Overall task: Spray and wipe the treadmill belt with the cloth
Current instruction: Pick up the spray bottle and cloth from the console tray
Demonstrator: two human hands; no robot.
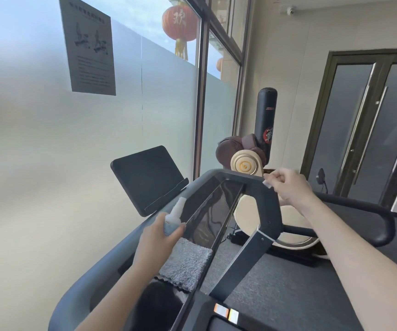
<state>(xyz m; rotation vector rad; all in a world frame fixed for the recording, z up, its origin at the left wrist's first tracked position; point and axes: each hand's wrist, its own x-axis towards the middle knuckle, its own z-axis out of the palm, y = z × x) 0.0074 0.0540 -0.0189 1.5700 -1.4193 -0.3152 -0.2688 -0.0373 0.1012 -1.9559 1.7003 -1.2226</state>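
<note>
My left hand is shut on a small white spray bottle, nozzle pointing up and away, held over the left side of the treadmill console. A grey fluffy cloth lies folded in the console tray just right of that hand, and neither hand touches it. My right hand reaches to the console's far right corner, its fingers curled and pinching the frame edge. Only the treadmill's dark front cover with orange and yellow stickers shows at the bottom edge. I cannot make out the belt itself.
A dark screen stands at the console's far left against the frosted window. A black handrail curves off to the right. Beyond are a black punching bag, a brown and cream chair and glass doors.
</note>
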